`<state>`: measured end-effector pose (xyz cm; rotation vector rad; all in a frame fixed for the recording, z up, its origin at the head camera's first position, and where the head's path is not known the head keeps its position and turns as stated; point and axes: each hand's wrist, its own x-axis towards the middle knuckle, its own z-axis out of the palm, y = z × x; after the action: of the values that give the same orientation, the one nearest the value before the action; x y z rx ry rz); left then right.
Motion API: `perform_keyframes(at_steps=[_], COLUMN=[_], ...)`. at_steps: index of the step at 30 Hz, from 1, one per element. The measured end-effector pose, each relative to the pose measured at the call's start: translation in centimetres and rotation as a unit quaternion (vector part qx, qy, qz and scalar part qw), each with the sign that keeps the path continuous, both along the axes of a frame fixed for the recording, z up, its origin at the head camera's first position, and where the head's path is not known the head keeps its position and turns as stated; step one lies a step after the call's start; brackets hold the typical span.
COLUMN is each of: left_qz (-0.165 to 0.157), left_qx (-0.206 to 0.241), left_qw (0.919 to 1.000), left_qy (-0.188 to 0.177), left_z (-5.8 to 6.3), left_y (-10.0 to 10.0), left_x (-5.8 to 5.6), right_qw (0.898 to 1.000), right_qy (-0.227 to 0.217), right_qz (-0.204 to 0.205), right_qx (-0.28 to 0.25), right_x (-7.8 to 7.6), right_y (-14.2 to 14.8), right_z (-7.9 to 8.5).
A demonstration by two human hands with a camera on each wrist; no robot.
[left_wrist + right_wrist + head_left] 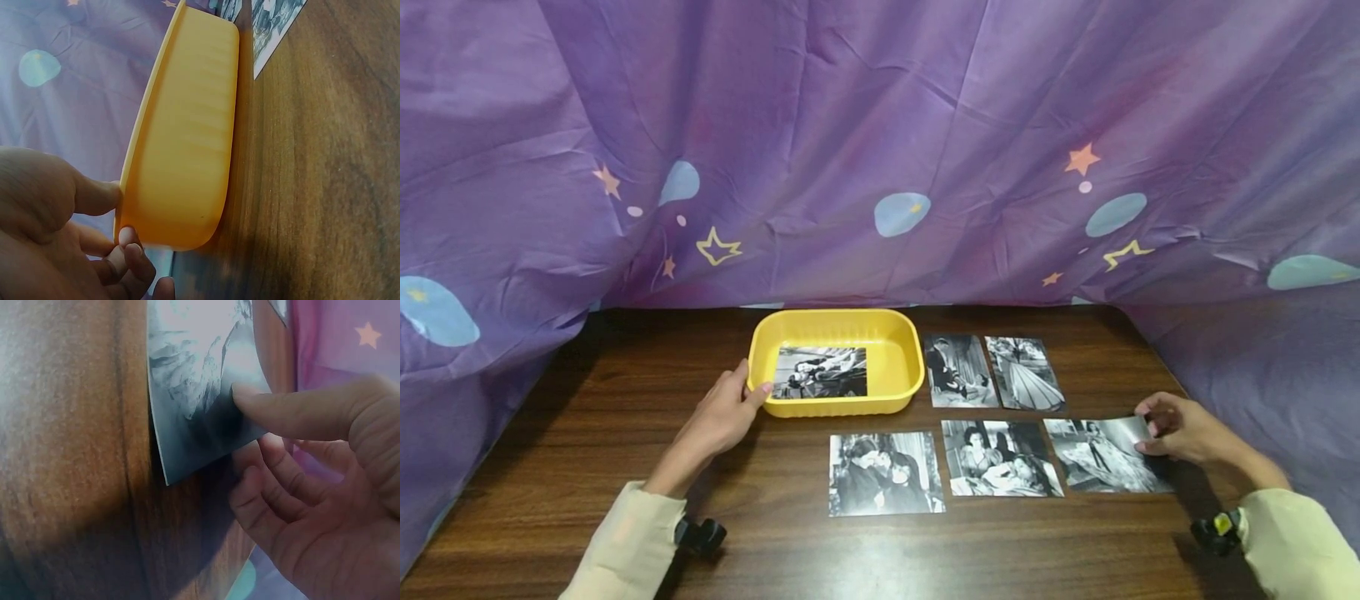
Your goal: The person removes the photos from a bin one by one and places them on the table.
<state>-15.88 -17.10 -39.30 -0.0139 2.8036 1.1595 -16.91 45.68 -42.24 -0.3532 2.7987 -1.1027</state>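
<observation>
My left hand (721, 414) grips the left end of a yellow plastic tray (842, 407), thumb over the rim and fingers under it on the outside, as the left wrist view shows. Inside the tray lies a black-and-white photo (820, 372). At the right, my right hand (1187, 433) pinches the right edge of another black-and-white photo (1105, 458), showing a figure in a wide gown. Its thumb (294, 414) is on the printed face, with fingers behind. That held edge bends up from the table in the right wrist view.
Left of the held photo lie a photo of two people (1003, 458) and a photo of a close group (886, 473). Behind them, right of the tray, are a portrait photo (961, 372) and a gown photo (1024, 373). A purple curtain (880, 150) hangs behind the wooden table (587, 450).
</observation>
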Motion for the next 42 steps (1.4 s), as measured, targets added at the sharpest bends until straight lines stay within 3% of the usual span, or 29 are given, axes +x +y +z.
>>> perform_keyframes(at_steps=[6, 18, 28, 31, 36, 42], left_qz=[0.001, 0.005, -0.001, 0.000, 0.002, 0.002], left_qx=[0.003, 0.018, 0.025, 0.022, 0.016, 0.019], left_qw=[1.0000, 0.9998, 0.9997, 0.9998, 0.9999, 0.9998], left_qy=[-0.002, -0.008, 0.000, -0.004, -0.006, -0.004], left_z=[-0.2, -0.1, -0.3, -0.2, -0.2, -0.3], left_y=[0.0, 0.0, -0.1, -0.1, 0.0, 0.0], left_x=[0.0, 0.0, 0.0, 0.1, 0.1, 0.0], right_qw=[0.998, 0.998, 0.991, 0.992, 0.988, 0.981], right_qy=[-0.015, -0.016, -0.033, -0.018, 0.050, 0.143], right_qz=[-0.025, -0.033, -0.047, -0.049, -0.073, -0.076], right_qx=[0.052, 0.057, 0.117, 0.118, 0.128, 0.107], right_x=[0.0, 0.0, -0.4, -0.5, -1.6, -4.3], right_y=[-0.4, -0.5, -0.6, -0.8, -2.4, -7.6], right_z=[0.5, 0.8, 1.5, 1.7, 2.9, 5.6])
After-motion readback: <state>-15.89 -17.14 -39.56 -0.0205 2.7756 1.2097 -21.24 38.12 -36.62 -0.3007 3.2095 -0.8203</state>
